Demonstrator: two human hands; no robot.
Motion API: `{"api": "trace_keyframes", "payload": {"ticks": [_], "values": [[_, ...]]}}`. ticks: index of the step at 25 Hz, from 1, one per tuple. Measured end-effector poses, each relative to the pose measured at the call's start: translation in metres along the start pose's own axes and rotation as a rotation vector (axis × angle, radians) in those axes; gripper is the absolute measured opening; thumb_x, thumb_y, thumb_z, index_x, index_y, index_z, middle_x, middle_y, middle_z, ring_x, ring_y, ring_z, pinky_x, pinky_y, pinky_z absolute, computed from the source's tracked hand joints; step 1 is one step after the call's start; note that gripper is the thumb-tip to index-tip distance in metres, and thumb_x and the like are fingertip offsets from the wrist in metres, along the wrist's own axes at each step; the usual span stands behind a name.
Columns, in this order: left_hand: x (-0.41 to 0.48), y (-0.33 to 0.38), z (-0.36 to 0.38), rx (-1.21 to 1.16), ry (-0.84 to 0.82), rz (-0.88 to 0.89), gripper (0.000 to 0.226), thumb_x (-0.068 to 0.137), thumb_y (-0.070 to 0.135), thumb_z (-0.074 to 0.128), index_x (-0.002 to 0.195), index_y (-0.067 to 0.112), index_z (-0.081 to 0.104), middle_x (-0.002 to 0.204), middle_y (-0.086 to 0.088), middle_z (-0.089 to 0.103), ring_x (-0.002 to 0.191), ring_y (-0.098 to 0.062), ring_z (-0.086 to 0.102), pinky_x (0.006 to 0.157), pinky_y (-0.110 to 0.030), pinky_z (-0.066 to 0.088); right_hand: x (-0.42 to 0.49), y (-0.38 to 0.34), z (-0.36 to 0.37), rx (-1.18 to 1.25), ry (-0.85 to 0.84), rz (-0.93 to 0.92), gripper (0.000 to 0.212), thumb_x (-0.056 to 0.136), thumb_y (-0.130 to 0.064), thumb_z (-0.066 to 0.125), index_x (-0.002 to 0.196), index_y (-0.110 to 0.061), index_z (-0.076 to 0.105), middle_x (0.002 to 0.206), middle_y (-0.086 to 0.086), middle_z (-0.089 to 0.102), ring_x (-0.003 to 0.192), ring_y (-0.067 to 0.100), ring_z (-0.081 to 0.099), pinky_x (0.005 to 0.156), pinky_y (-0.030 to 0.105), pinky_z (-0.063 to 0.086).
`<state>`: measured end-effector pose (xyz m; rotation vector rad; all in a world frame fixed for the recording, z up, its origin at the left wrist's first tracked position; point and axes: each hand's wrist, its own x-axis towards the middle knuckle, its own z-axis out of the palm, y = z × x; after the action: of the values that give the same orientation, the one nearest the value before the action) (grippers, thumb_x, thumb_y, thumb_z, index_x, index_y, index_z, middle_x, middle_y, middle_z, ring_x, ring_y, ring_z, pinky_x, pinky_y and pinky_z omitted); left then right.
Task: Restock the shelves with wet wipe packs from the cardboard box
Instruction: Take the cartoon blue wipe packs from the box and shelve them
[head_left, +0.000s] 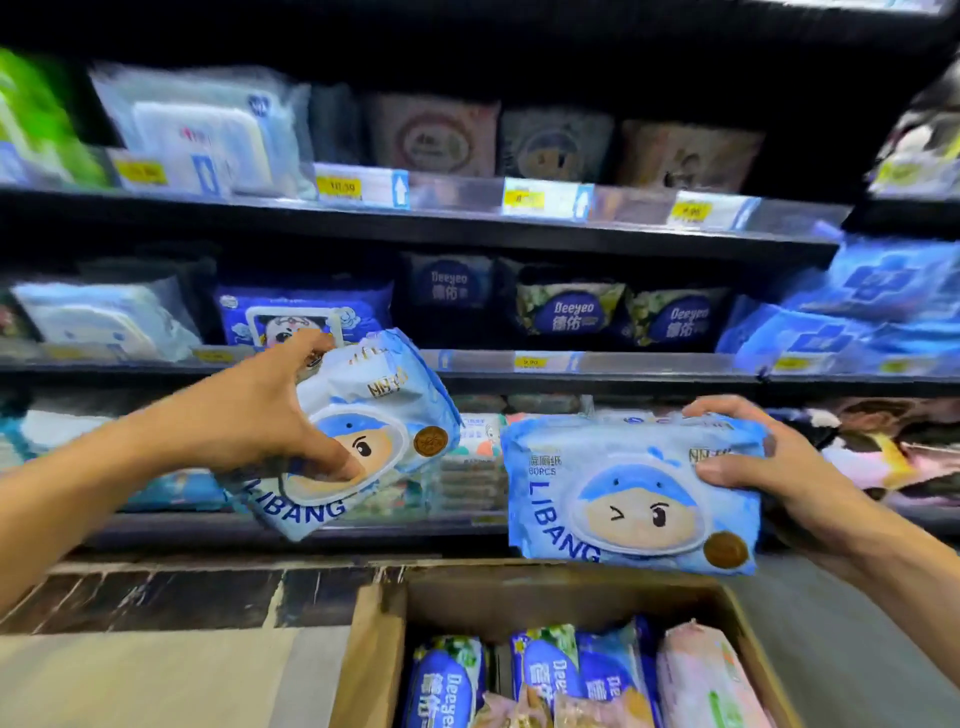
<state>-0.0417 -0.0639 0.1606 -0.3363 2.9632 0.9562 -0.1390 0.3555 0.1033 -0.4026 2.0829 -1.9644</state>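
Observation:
My left hand (270, 410) grips a light blue LIBANG wet wipe pack (374, 415), tilted, in front of the middle shelf edge (623, 364). My right hand (769, 467) holds a second, identical LIBANG pack (634, 493) by its right end, nearly level, in front of the lower shelf. Below both, the open cardboard box (379, 639) holds several packs: dark blue Deeyeo ones (447, 686) and a pink one (701, 680).
Dark shelves run across the view, stocked with wipe packs: Deeyeo packs (571, 312) on the middle shelf, blue packs (857, 312) at the right, white packs (197, 135) on the upper shelf. Yellow price tags (337, 184) line the shelf edges. Floor lies beside the box.

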Motion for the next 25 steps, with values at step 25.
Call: {"api": "trace_keyframes", "payload": {"ticks": [25], "values": [[0.025, 0.078, -0.076, 0.220, 0.278, 0.253, 0.095, 0.043, 0.056, 0.092, 0.118, 0.050, 0.035, 0.112, 0.016, 0.059, 0.092, -0.017, 0.065, 0.082, -0.040, 0.054, 0.034, -0.104, -0.008, 0.152, 0.081, -0.353, 0.043, 0.065, -0.002, 0.078, 0.100, -0.018, 0.058, 0.082, 0.008, 0.061, 0.064, 0.021, 0.061, 0.052, 0.025, 0.053]]}}
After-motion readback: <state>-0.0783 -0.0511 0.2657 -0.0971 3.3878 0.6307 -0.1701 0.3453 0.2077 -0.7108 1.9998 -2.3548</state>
